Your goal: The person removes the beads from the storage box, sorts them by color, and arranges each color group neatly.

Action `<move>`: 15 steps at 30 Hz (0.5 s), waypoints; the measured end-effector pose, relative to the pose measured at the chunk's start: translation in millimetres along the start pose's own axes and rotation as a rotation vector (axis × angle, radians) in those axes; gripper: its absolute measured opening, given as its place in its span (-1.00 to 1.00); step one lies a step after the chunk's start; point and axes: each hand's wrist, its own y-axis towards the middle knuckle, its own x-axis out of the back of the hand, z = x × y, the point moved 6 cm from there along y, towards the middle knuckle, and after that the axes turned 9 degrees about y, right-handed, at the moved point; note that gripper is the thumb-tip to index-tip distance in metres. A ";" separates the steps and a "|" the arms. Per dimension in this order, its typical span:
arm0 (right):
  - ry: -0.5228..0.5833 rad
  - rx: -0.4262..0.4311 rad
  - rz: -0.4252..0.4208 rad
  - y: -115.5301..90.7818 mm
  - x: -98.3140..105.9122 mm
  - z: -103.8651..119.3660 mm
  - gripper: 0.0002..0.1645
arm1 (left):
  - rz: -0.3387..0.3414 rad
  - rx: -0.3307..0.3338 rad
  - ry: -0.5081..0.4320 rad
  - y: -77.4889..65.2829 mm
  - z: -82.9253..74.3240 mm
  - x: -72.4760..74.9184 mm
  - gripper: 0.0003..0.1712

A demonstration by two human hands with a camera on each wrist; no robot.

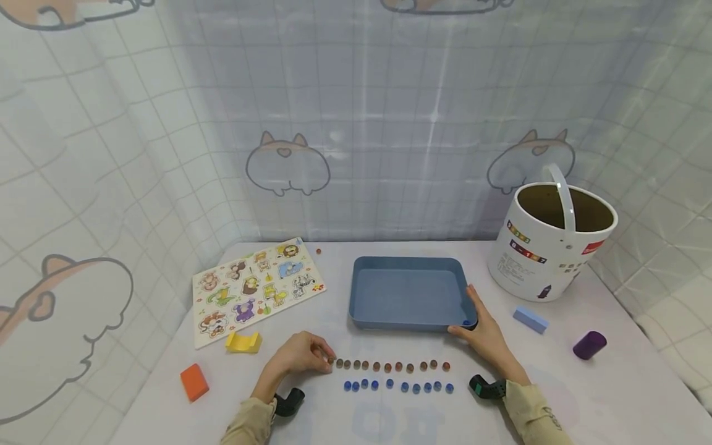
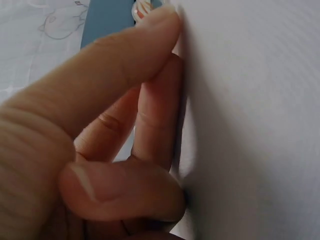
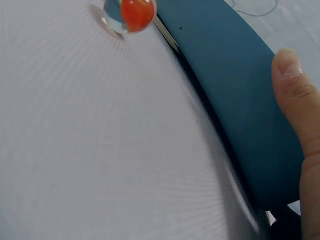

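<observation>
My left hand [image 1: 303,353] pinches a brownish glass marble [image 1: 330,360] between thumb and fingers at the left end of a row of reddish-brown marbles [image 1: 387,367]. The left wrist view shows its bent fingers close over the cloth, with a clear marble with orange swirls [image 2: 142,10] beyond the fingertip. A second row, of blue marbles [image 1: 390,384], lies nearer the body. My right hand [image 1: 483,330] holds the near right corner of a blue-grey tray [image 1: 408,325], thumb along its front wall. One dark blue marble [image 1: 466,322] sits inside that corner.
An animal puzzle board [image 1: 253,287], yellow block [image 1: 243,343] and orange block [image 1: 194,382] lie at left. At right are a white bucket [image 1: 523,266], light blue block [image 1: 530,319] and purple cylinder [image 1: 589,345]. A small marble [image 1: 319,251] lies near the back edge.
</observation>
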 end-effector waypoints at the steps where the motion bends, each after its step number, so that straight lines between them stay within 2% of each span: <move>1: 0.001 0.000 -0.003 0.2 0.5 0.5 0.34 | -0.001 0.007 0.007 0.4 -0.5 0.1 -0.76; 5: 0.005 0.010 -0.008 0.3 0.3 1.7 0.33 | -0.003 0.012 0.026 -1.5 -5.1 4.2 -0.73; 8: 0.001 0.023 -0.004 0.0 -0.9 1.7 0.33 | -0.025 -0.016 0.032 -4.1 -16.5 16.2 -0.68; 12: 0.001 0.030 -0.010 0.0 0.0 1.6 0.31 | -0.075 -0.128 0.025 6.5 -48.8 34.5 -0.65; 15: 0.009 0.028 -0.012 -0.5 -0.9 1.9 0.32 | -0.056 -0.218 -0.008 27.0 -79.9 33.8 -0.64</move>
